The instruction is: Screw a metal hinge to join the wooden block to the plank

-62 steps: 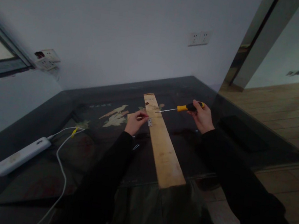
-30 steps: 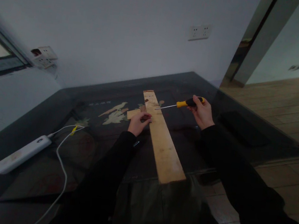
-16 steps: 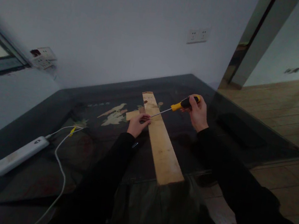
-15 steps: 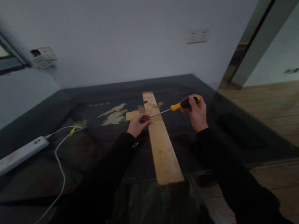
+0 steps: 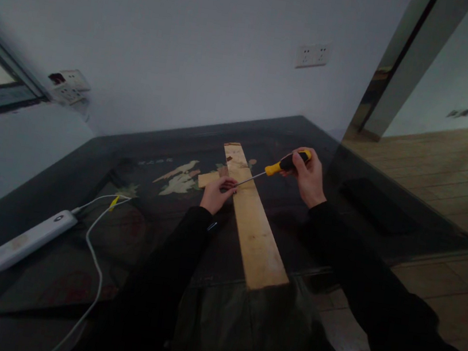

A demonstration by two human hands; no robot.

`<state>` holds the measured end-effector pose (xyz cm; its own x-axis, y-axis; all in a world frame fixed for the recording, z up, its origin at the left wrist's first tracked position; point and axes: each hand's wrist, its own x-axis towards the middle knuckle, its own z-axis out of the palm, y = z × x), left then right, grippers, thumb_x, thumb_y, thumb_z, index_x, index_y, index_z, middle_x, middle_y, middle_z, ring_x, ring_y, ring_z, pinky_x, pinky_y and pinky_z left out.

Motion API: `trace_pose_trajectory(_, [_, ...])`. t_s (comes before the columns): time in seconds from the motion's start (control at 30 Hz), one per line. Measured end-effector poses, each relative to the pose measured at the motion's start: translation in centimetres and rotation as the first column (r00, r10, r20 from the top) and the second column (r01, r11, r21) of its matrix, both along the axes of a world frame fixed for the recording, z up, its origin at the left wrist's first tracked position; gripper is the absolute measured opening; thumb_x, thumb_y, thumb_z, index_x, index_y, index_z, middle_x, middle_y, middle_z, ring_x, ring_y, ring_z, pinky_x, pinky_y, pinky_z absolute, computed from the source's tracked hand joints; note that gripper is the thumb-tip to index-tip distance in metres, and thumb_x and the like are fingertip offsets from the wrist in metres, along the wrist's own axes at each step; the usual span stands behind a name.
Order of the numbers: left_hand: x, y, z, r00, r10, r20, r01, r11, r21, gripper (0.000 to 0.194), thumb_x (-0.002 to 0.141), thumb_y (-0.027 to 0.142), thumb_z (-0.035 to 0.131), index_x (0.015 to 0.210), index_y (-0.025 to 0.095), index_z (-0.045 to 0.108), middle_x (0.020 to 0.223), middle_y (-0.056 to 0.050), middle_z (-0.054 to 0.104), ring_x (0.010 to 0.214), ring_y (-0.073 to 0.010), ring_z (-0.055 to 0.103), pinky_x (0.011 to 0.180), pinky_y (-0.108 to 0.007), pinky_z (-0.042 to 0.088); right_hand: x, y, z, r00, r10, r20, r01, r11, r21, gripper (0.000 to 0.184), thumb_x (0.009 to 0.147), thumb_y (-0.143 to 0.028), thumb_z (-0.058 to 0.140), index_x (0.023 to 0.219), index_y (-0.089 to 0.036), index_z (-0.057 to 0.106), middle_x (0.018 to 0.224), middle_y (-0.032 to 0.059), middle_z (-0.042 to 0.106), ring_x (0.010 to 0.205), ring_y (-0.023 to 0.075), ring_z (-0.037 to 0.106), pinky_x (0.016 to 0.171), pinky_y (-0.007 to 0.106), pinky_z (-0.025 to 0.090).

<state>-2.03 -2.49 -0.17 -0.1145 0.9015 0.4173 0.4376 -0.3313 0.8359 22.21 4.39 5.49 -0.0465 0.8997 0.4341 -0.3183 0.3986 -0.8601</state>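
Observation:
A long pale wooden plank (image 5: 253, 225) lies on a dark glass-topped table (image 5: 152, 228), running away from me. My right hand (image 5: 310, 177) grips a screwdriver (image 5: 274, 168) with a yellow and black handle; its thin shaft slants down-left to the plank's left edge. My left hand (image 5: 216, 193) rests there with fingers curled and pinched at the shaft's tip, over what it holds, which is hidden. A small piece of wood (image 5: 208, 179) lies just left of the plank beside my fingers.
A white power strip (image 5: 29, 239) with a white cable (image 5: 95, 249) lies at the table's left. Wall sockets (image 5: 312, 54) sit on the far wall. The table's right edge (image 5: 424, 249) meets a wooden floor (image 5: 456, 172).
The screwdriver has tilted down from hovering level over the plank until its tip meets my left fingers. My left hand has covered the small metal hinge seen earlier at the plank's edge.

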Motion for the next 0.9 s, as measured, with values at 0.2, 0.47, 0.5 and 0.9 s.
trace_pose_trajectory(0.2, [0.0,0.0,0.1,1.0,-0.002,0.005,0.002,1.0,-0.004,0.016,0.074,0.015,0.07,0.09,0.016,0.066,0.087,-0.005,0.071,0.082,-0.0165,0.068,0.082,-0.033,0.056,0.0,-0.3,1.8,0.994,0.074,0.084,-0.078,0.996,0.044,0.047,0.065,-0.057,0.074,0.091,-0.025,0.052,0.083,-0.0016,0.063,0.059,0.0105,0.059,0.053,0.026,0.053])
trace_pose_trajectory(0.47, [0.0,0.1,0.0,1.0,0.01,0.008,-0.009,1.0,-0.012,0.018,0.073,0.014,0.071,0.09,0.016,0.066,0.087,-0.005,0.071,0.08,-0.0166,0.068,0.082,-0.034,0.056,-2.1,-1.1,8.4,0.909,0.22,0.355,-0.258,0.964,0.065,0.035,0.068,-0.031,0.078,0.096,-0.024,0.058,0.078,-0.0035,0.061,0.062,0.0101,0.058,0.058,0.025,0.051])
trace_pose_trajectory(0.5, [0.0,0.2,-0.1,1.0,0.016,0.008,-0.016,1.0,-0.01,0.019,0.072,0.014,0.071,0.09,0.015,0.066,0.086,-0.005,0.071,0.08,-0.017,0.068,0.082,-0.034,0.056,-2.7,-1.2,9.2,0.886,0.228,0.405,-0.286,0.954,0.088,0.037,0.068,-0.03,0.078,0.099,-0.024,0.058,0.075,-0.0044,0.06,0.061,0.0098,0.057,0.058,0.025,0.051])
trace_pose_trajectory(0.9, [-0.1,0.3,-0.4,0.999,0.029,0.041,-0.028,0.999,-0.021,0.02,0.071,0.017,0.072,0.089,0.017,0.065,0.084,-0.005,0.071,0.081,-0.0179,0.068,0.083,-0.036,0.054,-6.2,2.1,15.3,0.589,0.352,0.727,-0.598,0.795,0.1,0.026,0.059,-0.013,0.083,0.077,-0.016,0.064,0.073,-0.0013,0.06,0.075,0.0152,0.063,0.058,0.022,0.051])
